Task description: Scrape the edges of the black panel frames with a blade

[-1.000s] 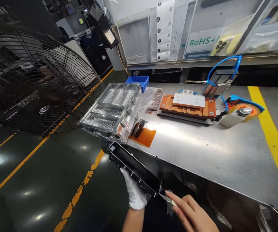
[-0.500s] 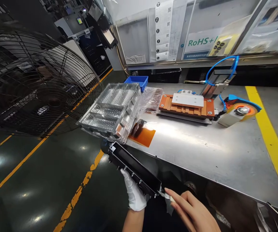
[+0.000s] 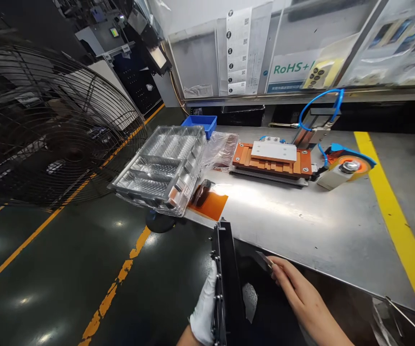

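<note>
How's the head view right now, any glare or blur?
Head view: strong glare on the steel table near the orange film; motion blur at upper right; edges bowed by the wide lens; the black part is dark and low in detail.

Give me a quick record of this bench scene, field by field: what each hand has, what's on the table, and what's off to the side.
left hand: gloved left hand grips the long black housing, held on edge
right hand: bare right hand pinches a thin dark strip beside the housing
table: steel bench
on table: clear tray stack, orange film, copper-coloured fixture, tape dispenser, blue bin
off table: black cage fan at left
</note>
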`<state>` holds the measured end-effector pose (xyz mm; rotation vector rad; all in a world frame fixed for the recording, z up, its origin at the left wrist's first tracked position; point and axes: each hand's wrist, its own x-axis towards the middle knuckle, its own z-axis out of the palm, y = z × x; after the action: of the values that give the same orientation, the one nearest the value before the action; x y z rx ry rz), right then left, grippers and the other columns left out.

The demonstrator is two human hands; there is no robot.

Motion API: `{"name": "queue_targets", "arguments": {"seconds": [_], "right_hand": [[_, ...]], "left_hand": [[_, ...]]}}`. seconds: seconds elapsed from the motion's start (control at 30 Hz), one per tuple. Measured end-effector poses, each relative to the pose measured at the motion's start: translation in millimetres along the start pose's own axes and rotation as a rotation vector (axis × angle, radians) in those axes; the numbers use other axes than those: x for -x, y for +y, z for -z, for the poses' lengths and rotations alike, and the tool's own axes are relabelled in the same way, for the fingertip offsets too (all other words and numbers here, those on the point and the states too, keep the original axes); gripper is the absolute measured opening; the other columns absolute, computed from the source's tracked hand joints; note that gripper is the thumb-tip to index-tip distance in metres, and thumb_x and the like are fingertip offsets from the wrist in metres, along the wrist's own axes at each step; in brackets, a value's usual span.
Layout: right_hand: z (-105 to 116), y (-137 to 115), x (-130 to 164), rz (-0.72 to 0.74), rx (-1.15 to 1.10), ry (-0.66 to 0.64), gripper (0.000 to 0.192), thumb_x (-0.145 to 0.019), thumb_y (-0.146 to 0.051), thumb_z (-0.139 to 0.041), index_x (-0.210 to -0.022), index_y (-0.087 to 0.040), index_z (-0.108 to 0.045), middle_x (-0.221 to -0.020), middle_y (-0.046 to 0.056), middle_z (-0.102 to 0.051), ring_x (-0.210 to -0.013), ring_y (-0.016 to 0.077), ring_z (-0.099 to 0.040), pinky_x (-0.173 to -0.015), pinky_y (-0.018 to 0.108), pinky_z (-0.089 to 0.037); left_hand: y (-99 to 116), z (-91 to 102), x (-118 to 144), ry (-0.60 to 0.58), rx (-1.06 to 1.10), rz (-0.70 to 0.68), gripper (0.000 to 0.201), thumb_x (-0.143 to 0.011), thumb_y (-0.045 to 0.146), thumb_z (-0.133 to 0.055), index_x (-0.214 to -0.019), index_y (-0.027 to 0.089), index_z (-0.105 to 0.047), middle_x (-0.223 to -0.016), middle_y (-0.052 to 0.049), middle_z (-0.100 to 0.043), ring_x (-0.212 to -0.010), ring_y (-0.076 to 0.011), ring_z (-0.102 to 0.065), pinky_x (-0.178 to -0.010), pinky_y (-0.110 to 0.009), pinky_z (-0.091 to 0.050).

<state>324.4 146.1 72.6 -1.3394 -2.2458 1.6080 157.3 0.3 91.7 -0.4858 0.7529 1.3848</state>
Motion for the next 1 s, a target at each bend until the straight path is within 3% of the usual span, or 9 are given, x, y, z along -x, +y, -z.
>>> {"name": "queue_targets", "arguments": {"seconds": [0.1, 0.2, 0.43, 0.6, 0.7, 0.77, 0.83, 0.93, 1.0], "right_hand": [[8, -20, -6, 0.185, 0.168, 0.075, 0.037, -0.097, -0.059, -0.038, -0.130, -0.050, -0.051, -0.099, -0.005, -0.060, -0.080, 0.0084, -0.059, -0.076, 0.022, -0.047], [13, -30, -13, 0.325, 0.334, 0.207, 0.035, -0.097, -0.055, -0.041, -0.132, -0.055, -0.048, -0.073, -0.005, -0.050, -0.055, 0.0065, -0.049, -0.055, 0.021, -0.041], [19, -30, -21, 0.480, 0.529, 0.349, 0.033, -0.099, -0.052, -0.042, -0.129, -0.048, -0.053, -0.071, -0.005, -0.049, -0.055, 0.0062, -0.053, -0.050, 0.020, -0.036], [18, -32, -20, 0.542, 0.591, 0.388, 0.031, -0.100, -0.049, -0.042, -0.126, -0.040, -0.056, -0.072, -0.005, -0.050, -0.056, 0.0061, -0.055, -0.049, 0.020, -0.036], [13, -34, -16, 0.567, 0.599, 0.413, 0.031, -0.100, -0.046, -0.043, -0.125, -0.036, -0.057, -0.070, -0.006, -0.049, -0.053, 0.0037, -0.053, -0.048, 0.018, -0.036], [7, -35, -12, 0.594, 0.582, 0.400, 0.030, -0.100, -0.044, -0.045, -0.125, -0.034, -0.058, -0.068, -0.006, -0.047, -0.052, 0.0025, -0.051, -0.048, 0.017, -0.036], [1, -36, -7, 0.633, 0.559, 0.363, 0.030, -0.100, -0.042, -0.045, -0.124, -0.032, -0.059, -0.068, -0.005, -0.047, -0.053, 0.0023, -0.051, -0.049, 0.016, -0.036], [-9, -37, 3, 0.686, 0.520, 0.318, 0.029, -0.100, -0.039, -0.046, -0.124, -0.030, -0.060, -0.068, -0.004, -0.047, -0.055, 0.0031, -0.051, -0.051, 0.017, -0.037], [-15, -36, 9, 0.700, 0.498, 0.290, 0.028, -0.099, -0.037, -0.048, -0.124, -0.029, -0.060, -0.070, -0.004, -0.049, -0.057, 0.0037, -0.053, -0.052, 0.017, -0.038]], "left_hand": [[-6, 0.0, 7, 0.051, -0.252, -0.092, 0.064, -0.077, 0.073, -0.056, -0.094, 0.013, -0.070, -0.090, -0.007, -0.067, -0.091, -0.0144, -0.062, -0.086, -0.022, -0.047], [-7, -0.7, 12, 0.062, -0.519, -0.236, 0.069, -0.081, 0.072, -0.053, -0.122, 0.018, -0.064, -0.130, -0.005, -0.059, -0.131, -0.0173, -0.045, -0.113, -0.023, -0.029], [-12, 14.2, 11, 0.024, -0.732, -0.215, 0.067, -0.091, 0.069, -0.038, -0.129, 0.019, -0.061, -0.141, -0.005, -0.051, -0.138, -0.0194, -0.039, -0.118, -0.028, -0.024], [-12, 14.9, 10, -0.012, -0.677, -0.227, 0.060, -0.094, 0.063, -0.038, -0.131, 0.021, -0.059, -0.136, -0.005, -0.056, -0.134, -0.0188, -0.044, -0.115, -0.028, -0.028], [-11, 7.6, 10, 0.063, -0.660, -0.225, 0.062, -0.090, 0.067, -0.043, -0.125, 0.021, -0.064, -0.131, -0.004, -0.059, -0.130, -0.0190, -0.048, -0.114, -0.027, -0.029], [-11, 0.9, 8, 0.062, -0.532, -0.207, 0.064, -0.086, 0.068, -0.050, -0.126, 0.020, -0.063, -0.135, -0.004, -0.056, -0.132, -0.0195, -0.046, -0.115, -0.026, -0.028], [-10, -4.7, 5, -0.044, -0.314, -0.194, 0.065, -0.086, 0.063, -0.055, -0.130, 0.017, -0.060, -0.137, -0.008, -0.055, -0.131, -0.0207, -0.046, -0.114, -0.028, -0.030], [-5, -7.5, 0, -0.108, -0.048, -0.059, 0.061, -0.087, 0.059, -0.056, -0.121, 0.009, -0.064, -0.109, -0.011, -0.067, -0.096, -0.0171, -0.063, -0.091, -0.027, -0.047], [0, -6.6, -3, -0.078, 0.066, 0.094, 0.062, -0.086, 0.064, -0.054, -0.102, 0.006, -0.068, -0.087, -0.009, -0.067, -0.074, -0.0127, -0.062, -0.075, -0.024, -0.047]]}}
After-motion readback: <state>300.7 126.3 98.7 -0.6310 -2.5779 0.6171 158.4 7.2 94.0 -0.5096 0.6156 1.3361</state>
